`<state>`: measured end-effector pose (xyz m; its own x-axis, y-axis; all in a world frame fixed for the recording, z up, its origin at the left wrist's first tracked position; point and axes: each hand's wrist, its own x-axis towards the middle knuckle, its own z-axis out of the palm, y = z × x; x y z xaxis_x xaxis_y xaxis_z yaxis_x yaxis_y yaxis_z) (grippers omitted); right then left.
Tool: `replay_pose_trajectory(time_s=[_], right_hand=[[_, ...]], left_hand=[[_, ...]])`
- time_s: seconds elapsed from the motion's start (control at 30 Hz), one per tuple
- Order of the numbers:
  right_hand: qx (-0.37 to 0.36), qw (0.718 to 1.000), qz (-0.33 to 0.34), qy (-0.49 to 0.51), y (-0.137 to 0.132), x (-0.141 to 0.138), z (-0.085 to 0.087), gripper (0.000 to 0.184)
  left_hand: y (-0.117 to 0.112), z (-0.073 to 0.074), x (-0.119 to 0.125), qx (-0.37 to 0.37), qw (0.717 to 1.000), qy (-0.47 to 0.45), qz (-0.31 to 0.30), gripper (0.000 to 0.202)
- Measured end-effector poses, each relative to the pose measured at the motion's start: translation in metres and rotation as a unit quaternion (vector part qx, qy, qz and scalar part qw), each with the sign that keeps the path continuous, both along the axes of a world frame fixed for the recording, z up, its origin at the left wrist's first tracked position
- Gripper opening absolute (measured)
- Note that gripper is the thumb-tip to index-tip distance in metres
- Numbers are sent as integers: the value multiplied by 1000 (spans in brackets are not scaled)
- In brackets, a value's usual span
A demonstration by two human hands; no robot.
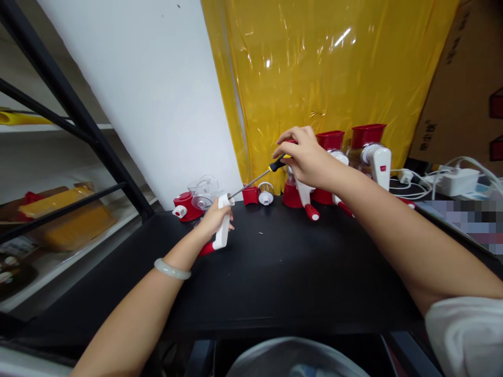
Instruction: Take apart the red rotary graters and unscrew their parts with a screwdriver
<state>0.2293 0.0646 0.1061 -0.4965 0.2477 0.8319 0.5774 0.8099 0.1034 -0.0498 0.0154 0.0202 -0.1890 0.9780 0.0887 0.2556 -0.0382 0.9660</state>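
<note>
My left hand (pixel 215 217) is closed around a white crank handle (pixel 222 230) with a red grip, held above the black table. In my right hand (pixel 301 153) is a screwdriver (pixel 255 179) with a black and yellow handle, gripped by the fingertips. Its long metal shaft slants down to the left, and the tip meets the white top end of the crank handle. Whether a screw sits there is hidden. Behind my left hand stand a red base (pixel 188 206) with a white knob and a clear plastic housing (pixel 204 189).
A red pusher (pixel 250 195) and a metal grater drum (pixel 265 193) lie near the back edge of the black table (pixel 275 283). Several red and white rotary graters (pixel 369 137) stand at the back right. White cables and an adapter (pixel 458 180) are further right. A shelf rack (pixel 74 125) stands left.
</note>
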Motion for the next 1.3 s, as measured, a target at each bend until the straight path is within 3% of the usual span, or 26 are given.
replay_pose_trajectory(time_s=[0.23, 0.47, 0.6, 0.67, 0.8, 0.93, 1.1, 1.3], right_hand=[[-108, 978, 63, 166, 6, 1, 6, 14], [-266, 876, 203, 348, 31, -14, -6, 5], [-325, 850, 211, 356, 46, -15, -12, 17], [-329, 862, 184, 339, 48, -10, -14, 29], [-256, 931, 50, 256, 41, 1, -14, 49], [-202, 966, -33, 157, 32, 8, -11, 47], [-195, 970, -44, 140, 32, 8, -9, 21], [-286, 946, 31, 152, 25, 9, -3, 18]], left_hand=[[-6, 7, 2, 44, 998, -52, 4, 50], [-1, 4, 1, 67, 997, -38, 26, 56], [1, 1, -1, 81, 996, -35, 33, 54], [1, 0, -1, 83, 996, -27, 36, 54], [2, -2, -3, 85, 996, -1, 40, 52], [4, -5, -3, 93, 995, 18, 36, 50], [4, -7, -4, 89, 995, 19, 35, 52], [8, -10, -7, 71, 997, 23, 37, 51]])
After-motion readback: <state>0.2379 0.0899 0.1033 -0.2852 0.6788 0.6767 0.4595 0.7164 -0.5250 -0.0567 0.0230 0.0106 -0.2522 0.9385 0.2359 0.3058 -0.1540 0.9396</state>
